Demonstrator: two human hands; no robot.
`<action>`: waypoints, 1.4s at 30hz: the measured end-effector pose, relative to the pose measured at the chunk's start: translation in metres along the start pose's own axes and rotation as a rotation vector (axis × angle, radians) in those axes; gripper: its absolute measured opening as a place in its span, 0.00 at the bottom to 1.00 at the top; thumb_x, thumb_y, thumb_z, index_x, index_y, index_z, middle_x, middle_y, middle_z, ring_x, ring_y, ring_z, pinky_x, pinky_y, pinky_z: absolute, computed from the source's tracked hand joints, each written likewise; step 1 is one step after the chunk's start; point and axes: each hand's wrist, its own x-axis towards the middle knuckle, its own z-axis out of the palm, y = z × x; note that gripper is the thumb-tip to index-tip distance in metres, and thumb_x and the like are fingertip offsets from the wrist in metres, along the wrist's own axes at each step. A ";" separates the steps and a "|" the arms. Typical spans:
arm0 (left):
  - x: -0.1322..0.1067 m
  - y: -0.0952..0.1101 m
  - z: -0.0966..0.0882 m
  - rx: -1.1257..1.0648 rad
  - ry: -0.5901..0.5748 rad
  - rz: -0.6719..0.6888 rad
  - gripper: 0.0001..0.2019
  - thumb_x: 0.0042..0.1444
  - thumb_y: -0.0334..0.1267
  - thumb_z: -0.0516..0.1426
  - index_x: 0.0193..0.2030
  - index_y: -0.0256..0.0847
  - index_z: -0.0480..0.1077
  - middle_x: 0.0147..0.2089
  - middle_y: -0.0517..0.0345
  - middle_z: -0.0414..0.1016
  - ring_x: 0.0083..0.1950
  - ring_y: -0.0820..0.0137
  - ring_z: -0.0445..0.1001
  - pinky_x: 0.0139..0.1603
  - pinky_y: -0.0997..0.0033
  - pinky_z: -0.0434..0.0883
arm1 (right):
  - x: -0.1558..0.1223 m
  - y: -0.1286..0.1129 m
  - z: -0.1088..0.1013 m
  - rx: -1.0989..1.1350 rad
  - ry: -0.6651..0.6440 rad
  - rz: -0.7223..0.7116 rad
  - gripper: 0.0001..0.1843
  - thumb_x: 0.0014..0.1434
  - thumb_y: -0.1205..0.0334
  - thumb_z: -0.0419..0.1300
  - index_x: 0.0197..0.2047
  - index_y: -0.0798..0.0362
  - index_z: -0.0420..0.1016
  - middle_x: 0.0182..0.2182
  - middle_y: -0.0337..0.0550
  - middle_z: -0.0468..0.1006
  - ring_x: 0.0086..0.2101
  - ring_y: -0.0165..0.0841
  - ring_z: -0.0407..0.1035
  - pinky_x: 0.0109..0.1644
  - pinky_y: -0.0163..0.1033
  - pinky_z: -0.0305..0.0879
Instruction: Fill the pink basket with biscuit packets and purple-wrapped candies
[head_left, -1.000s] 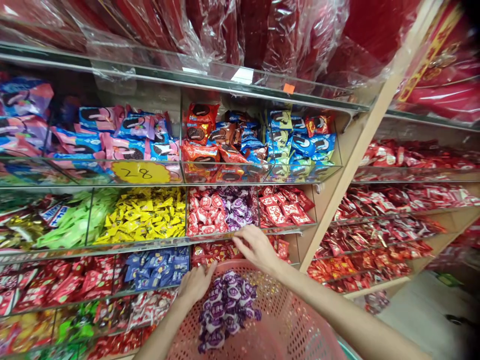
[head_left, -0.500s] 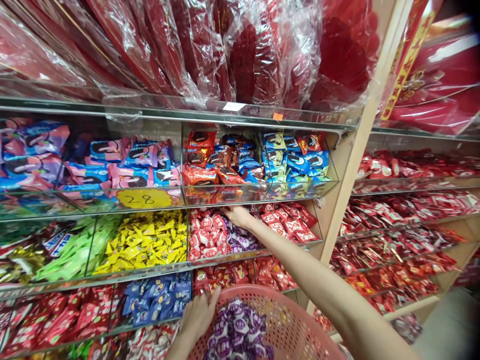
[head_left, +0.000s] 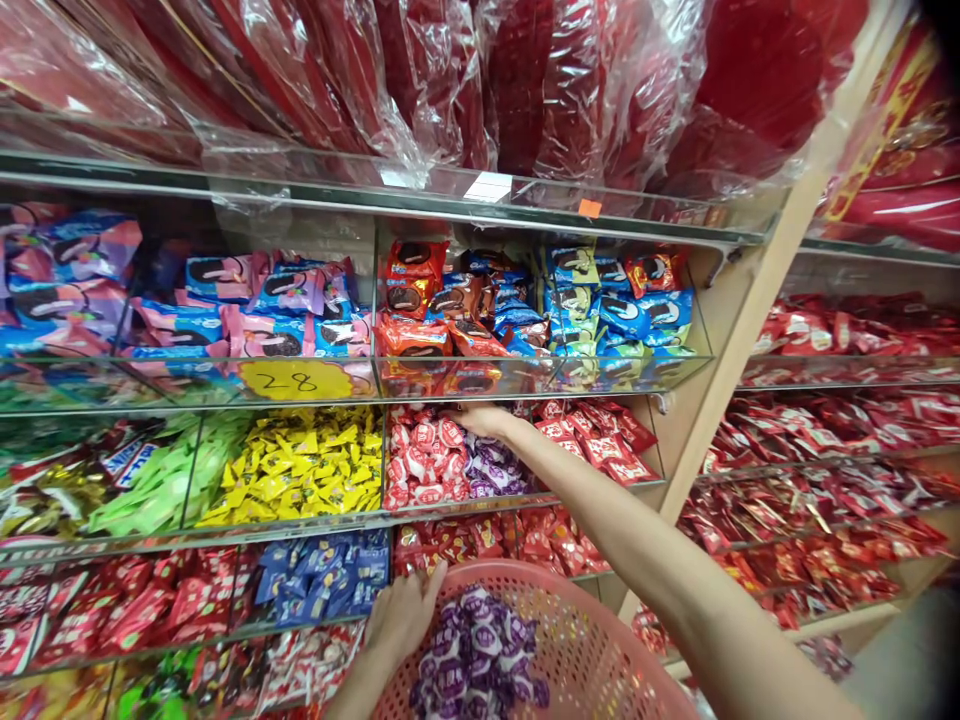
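Observation:
My left hand (head_left: 405, 612) grips the rim of a pink perforated plastic basket (head_left: 600, 645) at the bottom middle, its thumb along the edge. Inside the basket lies a heap of purple-and-white wrapped candies (head_left: 476, 650). My right hand (head_left: 484, 420) is stretched into a shelf compartment, just under the glass shelf above. It is over the place where red-and-white wrapped candies (head_left: 426, 455) meet more purple-and-white candies (head_left: 495, 468). Its fingertips are hidden toward the back, so what they hold does not show.
Yellow wrapped candies (head_left: 300, 465) fill the bin to the left, and red packets (head_left: 600, 440) lie to the right. Packaged cookies (head_left: 450, 300) stand on the glass shelf above, with a yellow "28" tag (head_left: 296, 379). A wooden upright (head_left: 739, 400) divides the shelving.
The view has shifted slightly, with the shelves' right part sliding rightward. My right hand's fingers show less beneath the glass edge. My left hand stays on the basket rim.

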 end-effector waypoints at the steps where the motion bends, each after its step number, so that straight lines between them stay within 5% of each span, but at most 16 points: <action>1: 0.000 0.000 0.001 -0.006 0.011 -0.002 0.36 0.55 0.59 0.30 0.39 0.38 0.72 0.40 0.40 0.76 0.45 0.54 0.72 0.47 0.58 0.64 | 0.000 -0.001 -0.001 -0.003 -0.006 0.002 0.16 0.51 0.59 0.59 0.45 0.48 0.70 0.39 0.38 0.76 0.33 0.33 0.68 0.42 0.37 0.64; 13: 0.000 -0.002 0.004 -0.048 0.022 -0.028 0.39 0.53 0.61 0.29 0.37 0.37 0.72 0.39 0.40 0.75 0.45 0.54 0.72 0.45 0.58 0.64 | -0.002 -0.001 -0.004 0.027 0.020 0.010 0.15 0.57 0.59 0.52 0.47 0.50 0.69 0.43 0.42 0.74 0.38 0.35 0.68 0.47 0.40 0.62; 19: 0.002 -0.002 0.004 -0.041 0.035 -0.007 0.39 0.53 0.61 0.28 0.34 0.39 0.73 0.37 0.41 0.76 0.43 0.54 0.73 0.44 0.59 0.65 | -0.045 -0.003 -0.016 0.060 0.109 -0.030 0.17 0.61 0.63 0.42 0.47 0.51 0.69 0.43 0.42 0.74 0.45 0.33 0.66 0.52 0.42 0.59; 28: 0.002 -0.003 0.007 -0.016 0.023 -0.018 0.39 0.53 0.62 0.28 0.35 0.38 0.73 0.37 0.39 0.76 0.43 0.52 0.73 0.44 0.58 0.65 | -0.083 -0.031 -0.024 -0.059 0.058 0.000 0.24 0.55 0.50 0.54 0.52 0.54 0.64 0.47 0.49 0.71 0.47 0.38 0.65 0.50 0.45 0.60; 34: 0.001 -0.004 0.008 -0.022 0.038 -0.040 0.40 0.52 0.63 0.28 0.35 0.37 0.73 0.38 0.38 0.76 0.44 0.53 0.73 0.43 0.58 0.65 | -0.078 -0.029 -0.012 -0.028 0.013 0.049 0.23 0.53 0.60 0.57 0.53 0.55 0.62 0.46 0.49 0.71 0.45 0.36 0.65 0.50 0.44 0.60; 42: 0.002 -0.004 0.008 -0.034 0.049 -0.025 0.40 0.53 0.62 0.28 0.35 0.37 0.73 0.38 0.39 0.76 0.43 0.54 0.73 0.43 0.60 0.65 | -0.085 -0.037 -0.019 -0.010 0.126 0.010 0.22 0.53 0.61 0.55 0.53 0.55 0.62 0.46 0.48 0.70 0.44 0.36 0.65 0.50 0.44 0.60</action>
